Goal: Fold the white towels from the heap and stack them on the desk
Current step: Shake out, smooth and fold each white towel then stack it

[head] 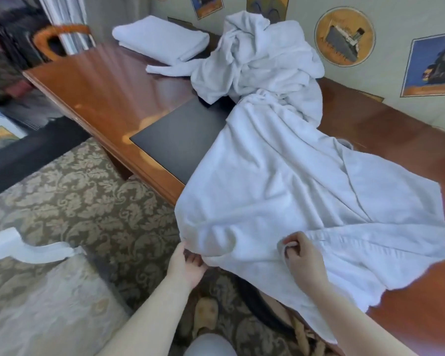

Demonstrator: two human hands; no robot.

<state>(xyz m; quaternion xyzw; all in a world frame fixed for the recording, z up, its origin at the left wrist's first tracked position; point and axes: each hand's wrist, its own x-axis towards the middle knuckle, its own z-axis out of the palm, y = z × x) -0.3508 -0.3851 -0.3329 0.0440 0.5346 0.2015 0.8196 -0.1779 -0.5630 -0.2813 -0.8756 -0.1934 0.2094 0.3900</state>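
Lengthwise, the towel runs from the heap toward both hands, left and right, pinching its near edge.

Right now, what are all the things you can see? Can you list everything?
Spread towel: one, white, draped over the desk's near edge.
Heap of towels: one pile, white, far side of the desk by the wall.
Folded towels: one small stack, white, far left corner of the desk.
Desk: one, reddish-brown wood.
Pad: one, black, flat on the desk, partly under the towel.
Pictures: several, orange and blue, on the wall.
Carpet: patterned, beige and brown, on the floor.
Left hand: grips the towel's near edge.
Right hand: pinches the towel's hem.
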